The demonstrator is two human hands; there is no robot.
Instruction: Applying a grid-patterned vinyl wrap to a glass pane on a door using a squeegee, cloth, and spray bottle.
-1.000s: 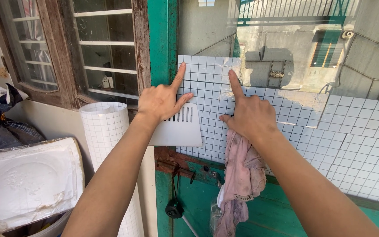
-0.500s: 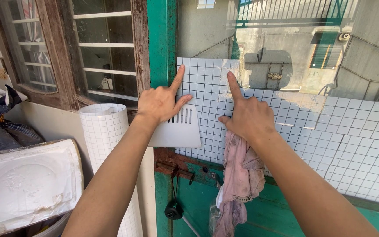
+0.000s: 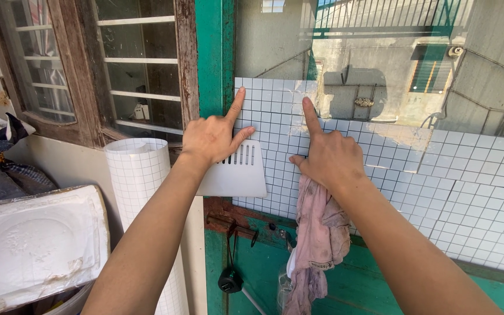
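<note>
Left hand (image 3: 211,139): index finger is stretched upward and pressed against the grid-patterned film (image 3: 392,175) near its upper left corner; a white plastic scraper (image 3: 237,172) is pinched between thumb and curled fingers, held flat against the film just below that corner.

Right hand (image 3: 329,157): index finger is extended up onto the film, right of the left index finger and well apart from it; a pinkish cloth (image 3: 319,239) is gripped by the remaining folded fingers and hangs down below the film's lower edge.

Grid-patterned film: a white sheet with small squares, laid on the window glass (image 3: 380,70), its upper edge running across the pane and its left edge beside the green frame post (image 3: 214,52).

Left of the film: a wooden window frame (image 3: 88,76) is seen beyond the green post. A white gridded roll (image 3: 141,192) stands upright below it. A white foam box (image 3: 30,245) is set further left and lower.

Below the film: a green panel (image 3: 252,274).
</note>
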